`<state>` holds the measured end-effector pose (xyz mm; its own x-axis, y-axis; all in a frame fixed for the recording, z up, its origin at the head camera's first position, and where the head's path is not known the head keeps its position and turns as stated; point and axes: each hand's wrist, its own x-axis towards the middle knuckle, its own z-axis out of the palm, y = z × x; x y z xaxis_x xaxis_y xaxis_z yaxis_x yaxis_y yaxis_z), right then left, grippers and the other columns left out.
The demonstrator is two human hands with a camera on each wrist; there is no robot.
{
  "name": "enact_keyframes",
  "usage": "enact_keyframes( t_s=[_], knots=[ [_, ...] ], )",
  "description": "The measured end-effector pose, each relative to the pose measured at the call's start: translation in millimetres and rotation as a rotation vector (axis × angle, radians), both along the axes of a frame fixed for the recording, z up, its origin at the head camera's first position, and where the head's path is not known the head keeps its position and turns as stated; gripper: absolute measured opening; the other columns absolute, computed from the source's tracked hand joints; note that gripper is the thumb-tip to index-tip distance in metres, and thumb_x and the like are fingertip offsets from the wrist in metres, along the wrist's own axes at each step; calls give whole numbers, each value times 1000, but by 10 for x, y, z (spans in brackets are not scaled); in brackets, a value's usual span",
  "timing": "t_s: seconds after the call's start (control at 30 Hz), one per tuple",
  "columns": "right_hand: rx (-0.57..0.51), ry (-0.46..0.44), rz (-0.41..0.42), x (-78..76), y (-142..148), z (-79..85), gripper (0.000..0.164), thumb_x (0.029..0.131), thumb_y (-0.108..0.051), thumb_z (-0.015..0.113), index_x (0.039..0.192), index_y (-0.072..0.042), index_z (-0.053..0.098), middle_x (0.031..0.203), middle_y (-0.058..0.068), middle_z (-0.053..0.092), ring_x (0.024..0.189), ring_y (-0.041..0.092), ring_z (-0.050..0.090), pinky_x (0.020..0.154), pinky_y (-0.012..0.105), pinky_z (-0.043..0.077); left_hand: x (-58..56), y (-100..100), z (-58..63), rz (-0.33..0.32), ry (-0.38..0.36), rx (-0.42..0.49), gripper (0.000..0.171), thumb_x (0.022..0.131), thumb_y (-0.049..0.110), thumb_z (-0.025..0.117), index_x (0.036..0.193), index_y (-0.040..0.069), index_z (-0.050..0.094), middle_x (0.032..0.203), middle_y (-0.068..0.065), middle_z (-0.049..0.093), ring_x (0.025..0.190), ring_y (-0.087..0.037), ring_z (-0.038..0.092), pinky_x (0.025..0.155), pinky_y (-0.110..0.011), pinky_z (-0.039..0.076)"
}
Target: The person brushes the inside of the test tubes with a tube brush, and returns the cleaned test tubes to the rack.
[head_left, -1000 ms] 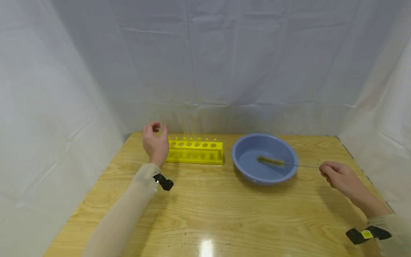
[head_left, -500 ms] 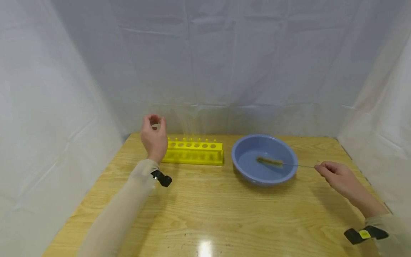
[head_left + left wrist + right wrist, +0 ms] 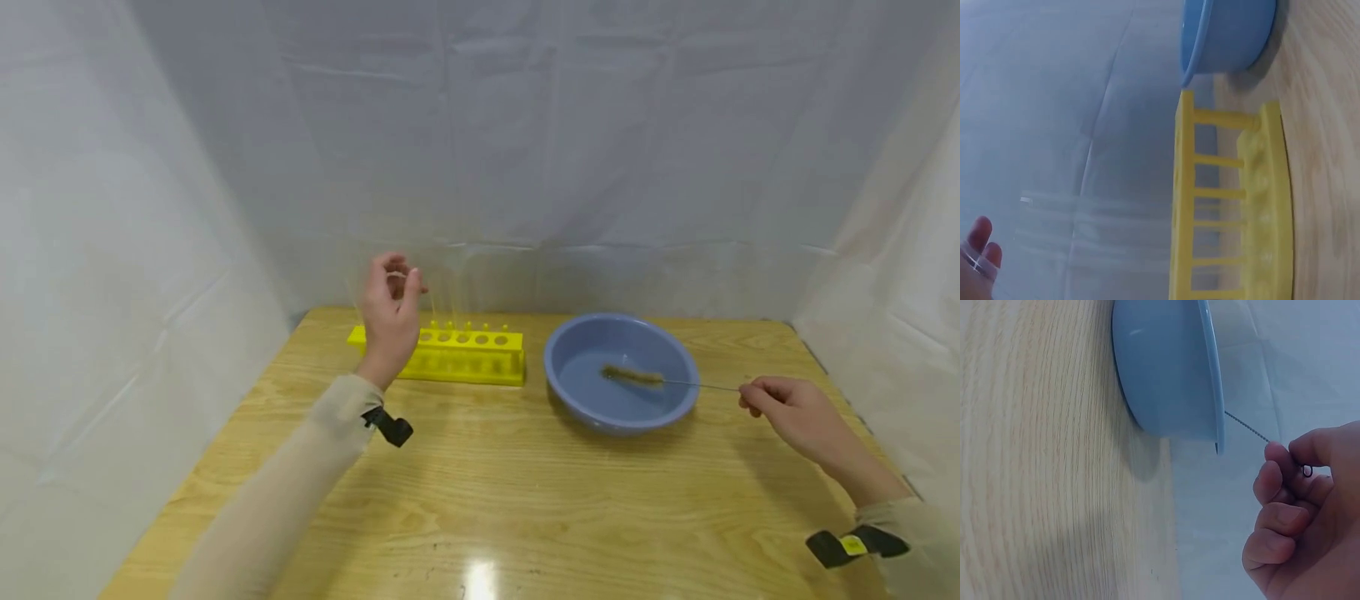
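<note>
My left hand (image 3: 393, 321) is raised over the left part of a yellow test tube rack (image 3: 483, 354). In the left wrist view its fingers (image 3: 980, 234) curl by the clear rim of a test tube (image 3: 982, 265), which they pinch; most of that tube is hidden. More transparent tubes (image 3: 1104, 219) stand in the rack, faint against the backdrop. My right hand (image 3: 798, 412) pinches the twisted wire handle of a test tube brush (image 3: 633, 377) between thumb and fingers. The brush's bristly head lies over the inside of a blue basin (image 3: 558, 387).
The basin stands right of the rack on a wooden table (image 3: 480, 475). White sheeting (image 3: 495, 125) hangs behind and at both sides. Table edges run close to the sheeting at the back and right.
My left hand has moved right and a little up, from the rack's left end to over its holes. The right hand and brush have barely shifted.
</note>
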<state>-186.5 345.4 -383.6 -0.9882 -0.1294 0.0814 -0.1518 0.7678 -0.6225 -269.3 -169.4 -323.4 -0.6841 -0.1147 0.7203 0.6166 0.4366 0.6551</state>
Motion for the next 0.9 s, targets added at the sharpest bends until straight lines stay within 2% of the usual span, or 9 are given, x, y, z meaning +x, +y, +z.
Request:
enact_keyframes(
  t_s=[0.17, 0.37, 0.63, 0.77, 0.9],
  knots=[
    [16, 4, 4, -3, 11, 4, 38, 108, -35, 44, 105, -7, 70, 95, 8, 67, 79, 3, 56, 61, 28, 46, 81, 121, -61, -70, -60, -54, 30, 107, 27, 47, 131, 8, 47, 107, -10, 56, 81, -22, 57, 68, -25, 47],
    [39, 39, 9, 2, 20, 8, 41, 109, -36, 41, 108, -6, 69, 91, 8, 65, 80, 6, 54, 60, 28, 43, 144, 317, -188, -137, -109, -164, 29, 108, 28, 46, 132, 11, 47, 100, -7, 59, 79, -17, 54, 67, -29, 46],
    [7, 98, -23, 12, -4, 2, 41, 110, -33, 38, 105, -5, 66, 92, 10, 61, 68, 12, 43, 52, 31, 33, 197, 594, -338, -172, -158, -347, 30, 108, 29, 46, 133, 12, 48, 93, -3, 61, 68, -13, 51, 60, -29, 45],
    [-20, 125, -40, 17, -10, 10, 42, 109, -36, 37, 100, -6, 65, 91, 12, 60, 61, 15, 39, 50, 33, 32, 199, 711, -400, -173, -239, -450, 32, 108, 30, 46, 133, 12, 53, 93, 1, 59, 69, -13, 50, 62, -30, 44],
    [-54, 155, -40, 29, -21, 19, 39, 109, -36, 40, 98, -8, 65, 87, 10, 58, 54, 17, 36, 48, 33, 31, 209, 829, -451, -164, -311, -557, 31, 104, 33, 53, 127, 14, 60, 93, 1, 60, 71, -12, 52, 62, -29, 45]
  ],
)
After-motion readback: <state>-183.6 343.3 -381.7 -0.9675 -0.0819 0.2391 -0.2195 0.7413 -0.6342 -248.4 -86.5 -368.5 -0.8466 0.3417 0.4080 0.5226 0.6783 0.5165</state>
